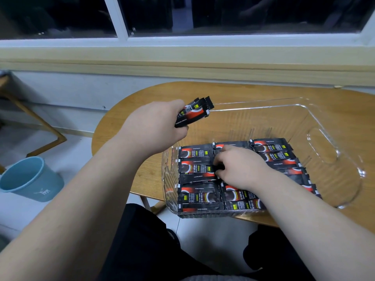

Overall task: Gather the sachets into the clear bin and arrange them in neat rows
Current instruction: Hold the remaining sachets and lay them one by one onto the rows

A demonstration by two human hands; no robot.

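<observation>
Left hand (pixel 154 124) clutching spare sachets (pixel 193 112) above clear bin (pixel 332 151); right hand (pixel 239 167) pinching one among rowed sachets (pixel 199 194) inside; light, slippery, floppy; best taken by edges.

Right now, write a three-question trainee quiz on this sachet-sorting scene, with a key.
1. True or false: the left hand holds a bundle of sachets above the table.
2. Where do the laid sachets sit in the clear bin? A) near end B) far end
3. Fill in: the right hand rests on the ___ in the bin.

Key: 1 true; 2 A; 3 sachets.
</observation>
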